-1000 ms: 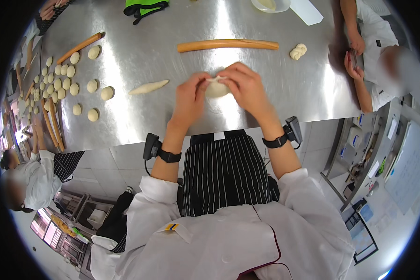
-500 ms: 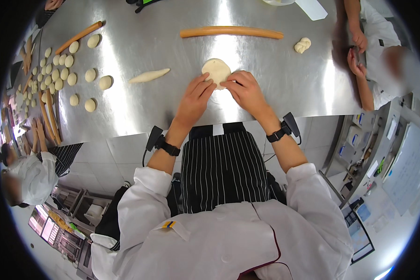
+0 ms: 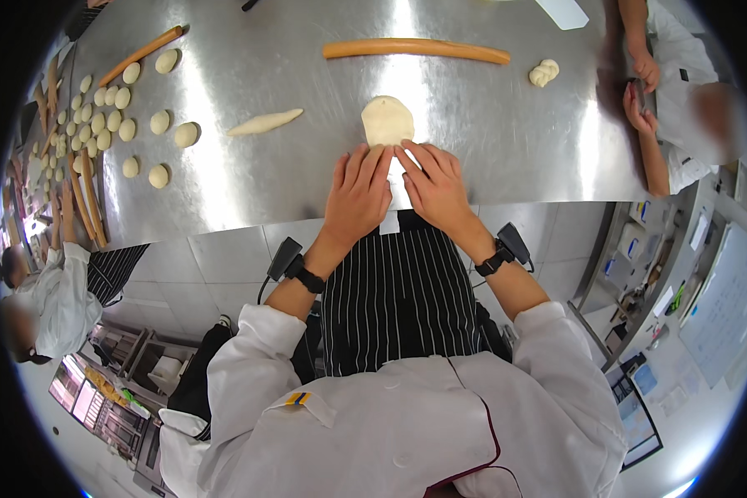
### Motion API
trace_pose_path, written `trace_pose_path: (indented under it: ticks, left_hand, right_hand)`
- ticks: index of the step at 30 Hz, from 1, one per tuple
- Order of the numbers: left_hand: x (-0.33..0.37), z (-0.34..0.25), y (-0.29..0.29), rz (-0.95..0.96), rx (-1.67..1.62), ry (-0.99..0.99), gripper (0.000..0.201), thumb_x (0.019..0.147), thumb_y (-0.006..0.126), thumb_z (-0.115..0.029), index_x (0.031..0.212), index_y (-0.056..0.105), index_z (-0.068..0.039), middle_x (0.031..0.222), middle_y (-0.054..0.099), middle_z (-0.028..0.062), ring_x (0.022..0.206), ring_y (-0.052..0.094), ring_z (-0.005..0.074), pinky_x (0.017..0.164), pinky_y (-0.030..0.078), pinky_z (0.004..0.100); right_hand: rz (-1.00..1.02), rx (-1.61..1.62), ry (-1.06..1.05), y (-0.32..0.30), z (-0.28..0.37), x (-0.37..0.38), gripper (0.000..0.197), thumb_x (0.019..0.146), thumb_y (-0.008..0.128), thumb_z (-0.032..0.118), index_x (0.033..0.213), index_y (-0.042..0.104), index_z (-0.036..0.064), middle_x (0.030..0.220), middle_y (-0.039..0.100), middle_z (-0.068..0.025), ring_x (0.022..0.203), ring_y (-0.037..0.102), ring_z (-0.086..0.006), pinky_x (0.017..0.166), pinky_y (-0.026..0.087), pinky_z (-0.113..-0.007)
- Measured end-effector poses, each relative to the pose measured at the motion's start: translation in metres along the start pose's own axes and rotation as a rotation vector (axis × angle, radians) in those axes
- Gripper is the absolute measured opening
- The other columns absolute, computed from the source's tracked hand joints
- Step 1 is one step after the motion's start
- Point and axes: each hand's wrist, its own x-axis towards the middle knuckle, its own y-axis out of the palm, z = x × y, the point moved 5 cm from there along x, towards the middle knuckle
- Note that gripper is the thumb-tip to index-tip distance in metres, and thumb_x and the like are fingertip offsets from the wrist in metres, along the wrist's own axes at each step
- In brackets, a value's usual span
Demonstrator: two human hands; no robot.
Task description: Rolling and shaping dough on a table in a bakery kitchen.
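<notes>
A flat disc of pale dough (image 3: 387,120) lies on the steel table in front of me, its near edge straighter than its rounded far side. My left hand (image 3: 357,189) rests at that near edge with fingers stretched forward, their tips on the dough. Beside it, my right hand (image 3: 437,184) is laid out the same way, fingertips touching the same edge and nearly meeting the left ones. Neither hand grips anything. The fingertips partly hide the near edge. Beyond the disc lies a wooden rolling pin (image 3: 417,51), crosswise.
A tapered dough strip (image 3: 266,122) lies left of the disc, and a knotted dough piece (image 3: 544,73) to the right. Many dough balls (image 3: 159,123) and more rolling pins (image 3: 141,56) spread leftward. Co-workers (image 3: 689,91) stand at both table ends. The table's front edge (image 3: 257,222) runs near my wrists.
Both hands have moved back toward me and flattened out, from pinching the disc's lower sides to lying along its near edge. That edge now looks straighter.
</notes>
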Motion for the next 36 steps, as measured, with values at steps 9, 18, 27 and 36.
trace_pose_path:
  ticks: [9, 18, 27, 36]
  left_hand:
    - [-0.016, -0.004, 0.004, 0.002, 0.082, -0.046, 0.063, 0.101, 0.064, -0.024, 0.160, 0.055, -0.002, 0.153, 0.056, 0.0131, 0.145, 0.047, 0.0376, 0.122, 0.035, 0.0585]
    - [-0.027, -0.009, 0.005, 0.027, 0.145, -0.069, 0.063, 0.103, 0.063, -0.027, 0.160, 0.055, -0.003, 0.163, 0.051, 0.0112, 0.149, 0.044, 0.0404, 0.122, 0.032, 0.0607]
    - [-0.024, -0.015, 0.008, -0.004, 0.176, -0.087, 0.061, 0.101, 0.064, -0.026, 0.158, 0.060, -0.005, 0.164, 0.053, 0.0093, 0.148, 0.043, 0.0398, 0.122, 0.030, 0.0614]
    - [-0.023, -0.014, 0.010, -0.007, 0.052, -0.180, 0.061, 0.100, 0.063, -0.024, 0.157, 0.060, -0.002, 0.160, 0.055, 0.0099, 0.146, 0.043, 0.0392, 0.122, 0.030, 0.0601]
  right_hand:
    - [-0.014, -0.137, 0.107, 0.000, 0.022, -0.019, 0.054, 0.099, 0.072, 0.019, 0.153, 0.067, 0.0132, 0.158, 0.060, -0.0040, 0.135, 0.055, -0.0301, 0.110, 0.044, -0.048]
    - [0.013, -0.197, 0.117, 0.013, 0.031, -0.029, 0.055, 0.101, 0.070, 0.024, 0.155, 0.064, 0.0101, 0.161, 0.058, -0.0036, 0.137, 0.052, -0.0296, 0.110, 0.040, -0.049]
    - [0.023, -0.231, 0.073, 0.020, 0.032, -0.026, 0.054, 0.102, 0.069, 0.024, 0.153, 0.066, 0.0090, 0.161, 0.058, -0.0047, 0.138, 0.052, -0.0312, 0.110, 0.038, -0.050]
    - [0.015, -0.192, 0.171, 0.017, 0.029, -0.021, 0.055, 0.103, 0.067, 0.025, 0.154, 0.063, 0.0059, 0.161, 0.057, -0.0062, 0.140, 0.051, -0.0326, 0.112, 0.035, -0.049]
